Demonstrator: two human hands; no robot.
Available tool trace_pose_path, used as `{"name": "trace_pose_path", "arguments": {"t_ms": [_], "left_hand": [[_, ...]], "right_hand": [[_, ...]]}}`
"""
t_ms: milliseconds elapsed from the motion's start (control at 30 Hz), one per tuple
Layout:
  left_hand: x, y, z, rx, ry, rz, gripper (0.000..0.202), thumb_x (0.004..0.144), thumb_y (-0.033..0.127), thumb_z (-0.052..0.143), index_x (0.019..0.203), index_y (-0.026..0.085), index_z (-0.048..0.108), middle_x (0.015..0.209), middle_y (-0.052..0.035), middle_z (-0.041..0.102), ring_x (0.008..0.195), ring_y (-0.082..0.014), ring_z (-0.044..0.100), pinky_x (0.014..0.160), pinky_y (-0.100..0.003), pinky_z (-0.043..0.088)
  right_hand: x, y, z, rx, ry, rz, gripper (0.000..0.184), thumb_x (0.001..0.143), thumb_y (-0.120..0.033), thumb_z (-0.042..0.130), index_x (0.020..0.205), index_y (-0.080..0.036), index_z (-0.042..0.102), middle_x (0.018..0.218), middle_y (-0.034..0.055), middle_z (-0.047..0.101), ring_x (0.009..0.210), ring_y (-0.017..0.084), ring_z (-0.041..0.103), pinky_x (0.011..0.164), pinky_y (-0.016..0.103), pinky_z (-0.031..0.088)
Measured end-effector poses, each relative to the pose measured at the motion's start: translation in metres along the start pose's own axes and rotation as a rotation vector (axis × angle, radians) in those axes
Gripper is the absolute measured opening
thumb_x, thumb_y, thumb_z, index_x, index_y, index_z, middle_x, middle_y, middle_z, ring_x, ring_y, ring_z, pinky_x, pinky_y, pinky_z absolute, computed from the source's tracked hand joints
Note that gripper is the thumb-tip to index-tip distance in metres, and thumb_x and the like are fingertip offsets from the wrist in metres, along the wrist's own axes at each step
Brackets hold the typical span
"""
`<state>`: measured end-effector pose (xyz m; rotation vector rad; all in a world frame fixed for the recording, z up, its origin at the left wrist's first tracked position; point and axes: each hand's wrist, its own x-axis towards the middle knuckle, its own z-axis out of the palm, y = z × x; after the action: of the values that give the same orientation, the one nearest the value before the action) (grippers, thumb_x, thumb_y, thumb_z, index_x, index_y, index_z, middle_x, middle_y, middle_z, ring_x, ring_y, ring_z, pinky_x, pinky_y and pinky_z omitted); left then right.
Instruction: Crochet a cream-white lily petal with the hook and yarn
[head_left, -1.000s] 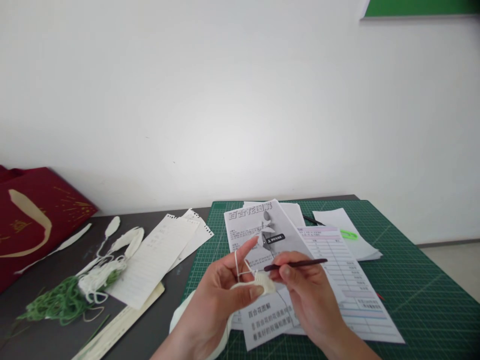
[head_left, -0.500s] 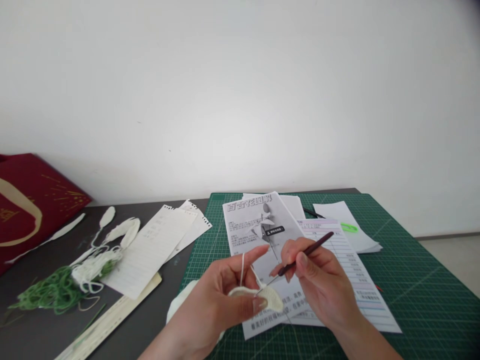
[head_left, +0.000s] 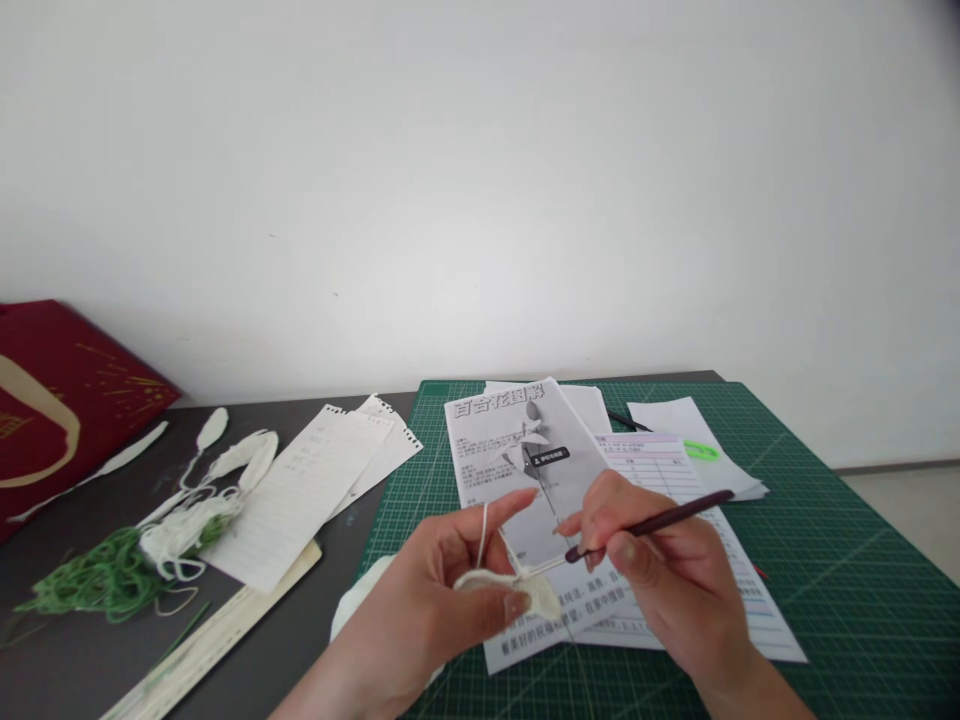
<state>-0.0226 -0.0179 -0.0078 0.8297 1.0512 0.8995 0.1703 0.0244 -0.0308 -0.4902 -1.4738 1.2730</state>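
Note:
My left hand (head_left: 457, 590) pinches a small off-white crochet piece (head_left: 544, 598) between thumb and fingers. A strand of white yarn (head_left: 483, 535) loops over its raised index finger. In my right hand (head_left: 667, 570) is a crochet hook (head_left: 682, 512) with a dark handle, held like a pen. The hook's thin metal shaft points left, and its tip meets the yarn at the top edge of the crochet piece. Part of a white ball or bundle (head_left: 351, 605) shows behind my left wrist.
Printed sheets (head_left: 480, 460) lie on a green cutting mat (head_left: 840, 560), with a green clip (head_left: 701, 451) at right. To the left are handwritten pages (head_left: 300, 490), green yarn (head_left: 97, 580), white crocheted petals (head_left: 214, 428), a pale ruler-like strip (head_left: 217, 640) and a dark red bag (head_left: 90, 370).
My right hand has moved right with the hook, whose handle now tilts lower. The hook's tip has drawn back from the crochet piece, with yarn stretched along it. My left hand stays nearly still.

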Motion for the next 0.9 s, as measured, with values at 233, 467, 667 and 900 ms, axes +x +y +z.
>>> {"name": "trace_pose_path", "arguments": {"t_ms": [233, 467, 667, 900], "left_hand": [[0.002, 0.005, 0.002, 0.172, 0.075, 0.037, 0.018, 0.067, 0.022, 0.075, 0.084, 0.018, 0.070, 0.067, 0.0022, 0.054, 0.074, -0.0181, 0.054, 0.077, -0.033, 0.040], [0.004, 0.009, 0.007, 0.351, 0.174, 0.154, 0.018, 0.070, 0.022, 0.067, 0.059, 0.020, 0.053, 0.077, -0.0061, 0.066, 0.098, -0.0283, 0.059, 0.087, -0.036, 0.041], [0.006, -0.004, 0.004, 0.485, 0.314, 0.228, 0.024, 0.075, 0.022, 0.061, 0.097, 0.016, 0.069, 0.068, 0.0002, 0.055, 0.070, -0.0197, 0.056, 0.068, -0.032, 0.046], [0.003, -0.013, 0.007, 0.483, 0.449, 0.340, 0.054, 0.078, 0.025, 0.061, 0.131, 0.020, 0.057, 0.066, 0.0032, 0.053, 0.061, -0.0143, 0.051, 0.060, -0.025, 0.047]], "right_hand": [[-0.003, -0.015, 0.003, -0.343, -0.077, -0.252, 0.014, 0.091, -0.019, 0.053, 0.090, -0.016, 0.066, 0.071, 0.0036, 0.064, 0.071, 0.019, 0.058, 0.073, 0.041, 0.054], [-0.002, 0.000, 0.020, -0.706, 0.021, -0.743, 0.017, 0.093, -0.016, 0.050, 0.085, -0.014, 0.064, 0.057, -0.0003, 0.067, 0.048, 0.012, 0.061, 0.072, 0.031, 0.061], [-0.010, -0.006, 0.019, -1.021, -0.139, -0.713, 0.010, 0.089, -0.017, 0.059, 0.085, -0.014, 0.067, 0.065, 0.0008, 0.074, 0.060, 0.013, 0.068, 0.085, 0.030, 0.060], [-0.008, -0.009, 0.023, -1.172, -0.151, -0.916, 0.018, 0.091, -0.014, 0.057, 0.079, -0.017, 0.069, 0.067, -0.0032, 0.076, 0.064, 0.009, 0.069, 0.091, 0.025, 0.058]]}}
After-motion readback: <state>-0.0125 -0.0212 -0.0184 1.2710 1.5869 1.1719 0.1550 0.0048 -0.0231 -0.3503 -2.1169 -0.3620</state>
